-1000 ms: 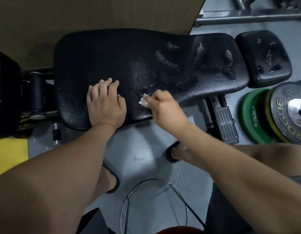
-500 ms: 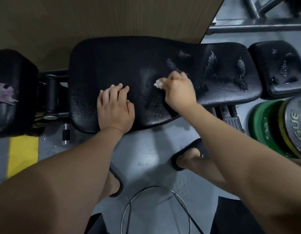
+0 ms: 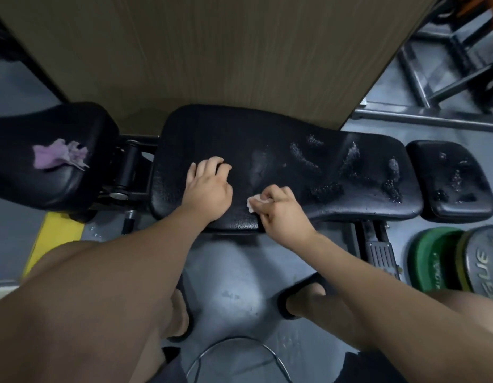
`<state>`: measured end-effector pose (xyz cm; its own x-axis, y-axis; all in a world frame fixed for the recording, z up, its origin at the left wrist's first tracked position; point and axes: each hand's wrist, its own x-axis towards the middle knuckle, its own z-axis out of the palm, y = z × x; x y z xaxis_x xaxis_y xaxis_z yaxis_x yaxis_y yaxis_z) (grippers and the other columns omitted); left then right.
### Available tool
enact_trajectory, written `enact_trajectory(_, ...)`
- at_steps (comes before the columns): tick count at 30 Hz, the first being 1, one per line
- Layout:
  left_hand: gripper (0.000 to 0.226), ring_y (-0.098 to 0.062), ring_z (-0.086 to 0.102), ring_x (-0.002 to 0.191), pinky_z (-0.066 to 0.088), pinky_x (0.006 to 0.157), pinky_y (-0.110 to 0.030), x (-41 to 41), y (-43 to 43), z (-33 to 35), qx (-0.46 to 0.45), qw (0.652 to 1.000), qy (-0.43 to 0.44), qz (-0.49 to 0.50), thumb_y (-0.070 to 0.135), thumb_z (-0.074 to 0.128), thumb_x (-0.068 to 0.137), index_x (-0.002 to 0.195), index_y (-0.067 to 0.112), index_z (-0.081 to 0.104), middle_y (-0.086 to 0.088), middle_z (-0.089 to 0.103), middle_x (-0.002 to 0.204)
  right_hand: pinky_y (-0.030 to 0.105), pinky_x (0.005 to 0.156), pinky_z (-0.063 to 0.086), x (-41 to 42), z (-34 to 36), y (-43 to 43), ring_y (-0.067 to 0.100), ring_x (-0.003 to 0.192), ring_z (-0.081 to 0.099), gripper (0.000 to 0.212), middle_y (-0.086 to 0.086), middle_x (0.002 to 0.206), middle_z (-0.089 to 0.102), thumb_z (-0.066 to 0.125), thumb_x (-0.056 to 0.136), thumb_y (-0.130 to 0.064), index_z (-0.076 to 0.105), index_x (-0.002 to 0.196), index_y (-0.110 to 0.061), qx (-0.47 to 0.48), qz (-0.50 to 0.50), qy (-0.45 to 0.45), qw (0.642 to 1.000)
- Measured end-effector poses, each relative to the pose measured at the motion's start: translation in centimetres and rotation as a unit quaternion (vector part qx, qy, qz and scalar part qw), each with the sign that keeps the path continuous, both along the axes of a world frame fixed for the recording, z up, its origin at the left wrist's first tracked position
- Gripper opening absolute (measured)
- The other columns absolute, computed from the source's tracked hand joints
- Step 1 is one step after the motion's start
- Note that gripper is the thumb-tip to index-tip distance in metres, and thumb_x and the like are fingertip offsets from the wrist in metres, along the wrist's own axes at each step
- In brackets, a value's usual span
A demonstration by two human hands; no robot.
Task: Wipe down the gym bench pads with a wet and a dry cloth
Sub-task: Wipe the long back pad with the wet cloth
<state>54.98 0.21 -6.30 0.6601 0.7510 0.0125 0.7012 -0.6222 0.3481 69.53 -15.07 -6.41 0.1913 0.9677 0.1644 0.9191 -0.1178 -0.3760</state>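
The long black bench pad (image 3: 358, 200) lies across the middle, with wet foamy streaks on its right half. My right hand (image 3: 281, 212) grips a small white cloth (image 3: 255, 202) and presses it on the pad near the front edge. My left hand (image 3: 208, 186) rests on the pad just left of it, fingers bent against the surface. A crumpled purple cloth (image 3: 60, 156) lies on the separate black pad (image 3: 46, 186) at the left. A small black pad (image 3: 449, 181) at the right end carries wet patches too.
A wooden panel (image 3: 212, 56) stands behind the bench. Green and grey weight plates (image 3: 460, 261) lean at the right. A black metal rack frame (image 3: 444, 67) fills the upper right. My sandalled feet (image 3: 300, 297) stand on the grey floor, above a wire hoop (image 3: 239, 355).
My right hand has drawn the white cloth back from the pad's middle toward the front edge. The left hand's fingers have bent. The view has widened leftward, showing the purple cloth.
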Motion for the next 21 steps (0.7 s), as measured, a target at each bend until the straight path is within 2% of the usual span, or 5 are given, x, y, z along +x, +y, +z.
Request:
enact_trajectory(5, 0.047, -0.024, 0.018, 0.150, 0.005, 0.125, -0.054, 1.5, 1.6, -0.1, -0.013, 0.999, -0.001, 0.036, 0.023, 0.045, 0.100, 0.147, 0.020, 0.044, -0.003, 0.029, 0.159, 0.027, 0.074, 0.043, 1.5, -0.5, 2.5, 0.033, 0.088, 0.052, 0.032, 0.006, 0.103, 0.062, 0.070, 0.087, 0.000, 0.080, 0.111, -0.019, -0.022, -0.004, -0.002, 1.000)
enact_trajectory(9, 0.049, -0.025, 0.010, 0.154, 0.003, 0.125, -0.056, 3.2, 2.9, -1.1, -0.018, 0.998, 0.005, 0.060, 0.030, 0.040, 0.104, 0.153, 0.024, 0.037, -0.002, 0.023, 0.164, 0.029, 0.077, 0.044, 3.8, 0.2, 6.6, 0.022, 0.089, 0.038, 0.028, 0.005, 0.102, 0.061, 0.062, 0.095, -0.005, 0.079, 0.112, -0.018, -0.041, -0.040, 0.010, 0.998)
enact_trajectory(12, 0.050, -0.025, 0.014, 0.155, 0.007, 0.124, -0.058, 3.5, 3.4, -2.5, -0.007, 0.995, -0.001, 0.103, 0.037, 0.036, 0.105, 0.154, 0.028, 0.036, -0.001, 0.028, 0.164, 0.022, 0.080, 0.033, 6.0, -0.2, 9.6, 0.016, 0.092, 0.034, 0.024, 0.001, 0.104, 0.059, 0.058, 0.100, -0.011, 0.079, 0.111, -0.015, -0.046, -0.058, 0.012, 0.997)
enact_trajectory(16, 0.053, -0.023, 0.018, 0.154, 0.012, 0.125, -0.054, 3.2, 2.9, -3.5, 0.038, 0.992, 0.003, 0.117, 0.042, 0.028, 0.104, 0.156, 0.031, 0.035, 0.000, 0.032, 0.163, 0.021, 0.084, 0.040, 8.4, -1.3, 13.5, 0.010, 0.093, 0.033, 0.019, -0.003, 0.102, 0.057, 0.057, 0.101, -0.015, 0.075, 0.104, -0.010, -0.039, -0.080, 0.016, 0.996)
enact_trajectory(21, 0.053, -0.022, 0.017, 0.155, 0.012, 0.125, -0.053, 3.6, 3.2, -3.3, 0.040, 0.991, 0.009, 0.127, 0.041, 0.028, 0.104, 0.156, 0.032, 0.033, 0.001, 0.031, 0.164, 0.030, 0.091, 0.046, 10.6, -0.4, 18.4, 0.031, 0.102, 0.049, 0.027, 0.006, 0.110, 0.061, 0.056, 0.099, -0.004, 0.078, 0.113, -0.012, -0.045, -0.074, -0.008, 0.996)
